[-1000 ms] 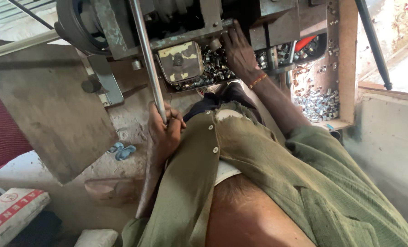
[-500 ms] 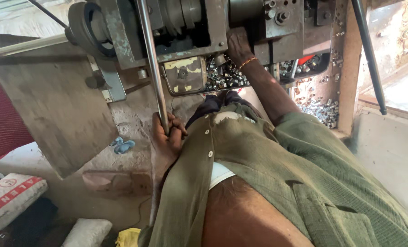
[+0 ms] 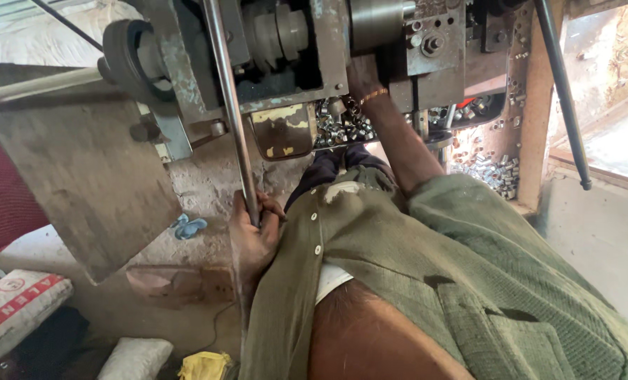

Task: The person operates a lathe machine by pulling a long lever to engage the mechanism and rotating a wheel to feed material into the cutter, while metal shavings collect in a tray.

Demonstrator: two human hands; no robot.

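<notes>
Left hand (image 3: 254,236) closed around the lower end of a long steel lever rod (image 3: 228,105), fingers wrapped, thumb side up. Rod's long axis runs up and slightly left from the hand, passing in front of the machine body (image 3: 293,63) and out of the top of the view; the hand sits at the bottom end, close against the person's green shirt (image 3: 426,281). Right hand (image 3: 363,77) reaches forward and up into the machine, wrist with a thin orange band; its fingers are hidden behind the machine parts, so cannot tell whether it is open or gripping. Just below and left of that hand, a tray of small shiny metal pieces (image 3: 342,127); more of the same pieces lie in a heap (image 3: 493,172) farther right. A flat grey metal plate (image 3: 74,183) leans left of the rod. A second dark rod (image 3: 560,91) hangs at far right. Printed sack (image 3: 15,309) at lower left on the floor.
</notes>
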